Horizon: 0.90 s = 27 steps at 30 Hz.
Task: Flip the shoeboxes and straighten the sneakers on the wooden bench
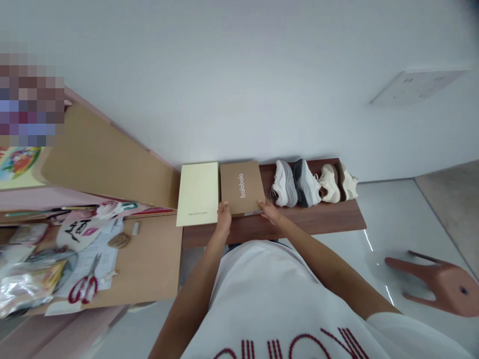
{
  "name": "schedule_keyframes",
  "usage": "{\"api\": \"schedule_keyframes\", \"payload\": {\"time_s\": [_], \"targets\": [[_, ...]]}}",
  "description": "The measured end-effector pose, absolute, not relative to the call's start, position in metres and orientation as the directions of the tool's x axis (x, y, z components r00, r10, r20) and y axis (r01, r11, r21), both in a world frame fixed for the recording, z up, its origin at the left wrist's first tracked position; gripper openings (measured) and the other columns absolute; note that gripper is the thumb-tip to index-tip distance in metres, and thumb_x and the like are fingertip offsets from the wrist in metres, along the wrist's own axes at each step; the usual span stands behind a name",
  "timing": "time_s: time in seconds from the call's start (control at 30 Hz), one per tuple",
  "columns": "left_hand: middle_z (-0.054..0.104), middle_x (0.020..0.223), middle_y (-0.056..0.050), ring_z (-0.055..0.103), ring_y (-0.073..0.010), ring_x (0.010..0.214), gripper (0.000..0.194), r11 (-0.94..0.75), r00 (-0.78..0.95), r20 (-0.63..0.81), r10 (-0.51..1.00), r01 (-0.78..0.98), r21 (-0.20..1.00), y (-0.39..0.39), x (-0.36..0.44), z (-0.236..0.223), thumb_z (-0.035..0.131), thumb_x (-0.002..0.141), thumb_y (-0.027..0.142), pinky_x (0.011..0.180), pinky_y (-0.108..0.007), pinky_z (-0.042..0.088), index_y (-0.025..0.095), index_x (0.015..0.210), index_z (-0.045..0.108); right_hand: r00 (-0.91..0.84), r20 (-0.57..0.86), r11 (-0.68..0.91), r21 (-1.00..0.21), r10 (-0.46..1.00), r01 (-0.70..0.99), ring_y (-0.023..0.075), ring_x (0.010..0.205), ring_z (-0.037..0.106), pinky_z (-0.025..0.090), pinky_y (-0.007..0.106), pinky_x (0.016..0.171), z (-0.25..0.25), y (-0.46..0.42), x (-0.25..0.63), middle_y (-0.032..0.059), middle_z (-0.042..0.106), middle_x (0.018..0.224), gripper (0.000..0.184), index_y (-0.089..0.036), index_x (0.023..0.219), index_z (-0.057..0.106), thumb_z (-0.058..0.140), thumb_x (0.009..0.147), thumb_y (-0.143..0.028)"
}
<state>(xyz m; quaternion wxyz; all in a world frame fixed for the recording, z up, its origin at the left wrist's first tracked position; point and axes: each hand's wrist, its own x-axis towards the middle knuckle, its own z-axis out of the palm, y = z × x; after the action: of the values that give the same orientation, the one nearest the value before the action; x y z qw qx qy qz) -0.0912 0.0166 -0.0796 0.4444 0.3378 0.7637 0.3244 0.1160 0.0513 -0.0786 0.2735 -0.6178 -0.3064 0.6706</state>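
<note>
A brown cardboard shoebox (pixel 239 187) marked "balabala" lies on a dark wooden bench (pixel 318 219) against the wall. My left hand (pixel 224 217) grips its near left corner, and my right hand (pixel 268 210) grips its near right corner. Close beside it on the left is a pale yellow box (pixel 198 192) with small lettering along its near edge. To the right of my right hand stand white-and-grey sneakers (pixel 285 183), a pair with one shoe showing a dark inside. Farther right sits a pair of cream sneakers (pixel 330 183) with brown parts.
At the left, a desk (pixel 149 264) holds red-handled scissors (pixel 85 285), papers, a plastic-wrapped packet (pixel 28 286) and other small items. A tan panel (pixel 108 154) rises behind the desk. An orange-brown plastic stool (pixel 445 289) lies on the floor at right.
</note>
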Motion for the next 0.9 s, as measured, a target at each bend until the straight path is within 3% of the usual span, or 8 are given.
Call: {"api": "schedule_keyframes", "payload": {"time_s": [0.17,0.37,0.6,0.77,0.9], "targets": [[0.024,0.167,-0.010,0.020,-0.0210,0.154,0.077,0.636,-0.384,-0.533,0.754,0.224,0.738,0.021,-0.087,-0.075,0.027,0.099,0.064,0.126,-0.034,0.018,0.017,0.159,0.026,-0.065,-0.562,-0.555,-0.826,0.825,0.095,0.0253,0.130,0.055,0.044,0.057,0.107,-0.093,0.049,0.116,0.0081,0.062,0.138,0.044,-0.031,0.137,0.051,0.051,0.095,-0.041],[0.019,0.168,-0.009,0.015,-0.0205,0.155,0.078,0.639,-0.368,-0.536,0.760,0.269,0.721,0.025,-0.085,-0.074,0.027,0.098,0.064,0.126,-0.035,0.015,0.018,0.161,0.018,-0.093,-0.441,-0.428,-0.894,0.893,0.135,0.0246,0.119,0.062,0.047,0.050,0.106,-0.104,0.053,0.117,0.0088,0.070,0.124,0.046,-0.025,0.135,0.055,0.059,0.092,-0.043],[0.026,0.166,-0.015,0.018,-0.0237,0.155,0.074,0.595,-0.404,-0.449,0.797,0.399,0.697,0.025,-0.079,-0.057,0.037,0.098,0.058,0.127,-0.037,0.011,0.015,0.157,0.031,-0.032,-0.466,-0.454,-0.873,0.884,0.179,0.0248,0.128,0.058,0.040,0.046,0.115,-0.095,0.057,0.114,0.0098,0.068,0.131,0.055,-0.023,0.140,0.052,0.064,0.090,-0.041],[0.030,0.164,-0.014,0.020,-0.0251,0.155,0.067,0.483,-0.399,-0.307,0.864,0.482,0.731,0.026,-0.064,-0.031,0.050,0.096,0.045,0.128,-0.041,0.012,0.018,0.155,0.033,0.056,-0.470,-0.470,-0.855,0.881,0.218,0.0266,0.141,0.047,0.033,0.047,0.120,-0.084,0.044,0.131,0.0110,0.058,0.144,0.062,-0.021,0.143,0.051,0.066,0.088,-0.046],[0.037,0.161,-0.012,0.031,-0.0254,0.150,0.060,0.325,-0.233,-0.244,0.941,0.427,0.844,0.030,-0.028,-0.013,0.051,0.097,0.041,0.124,-0.043,0.027,0.024,0.153,0.037,0.170,-0.389,-0.418,-0.886,0.905,0.200,0.0251,0.134,0.055,0.039,0.046,0.117,-0.071,0.023,0.175,0.0137,0.059,0.142,0.054,-0.019,0.142,0.051,0.054,0.094,-0.043]]}}
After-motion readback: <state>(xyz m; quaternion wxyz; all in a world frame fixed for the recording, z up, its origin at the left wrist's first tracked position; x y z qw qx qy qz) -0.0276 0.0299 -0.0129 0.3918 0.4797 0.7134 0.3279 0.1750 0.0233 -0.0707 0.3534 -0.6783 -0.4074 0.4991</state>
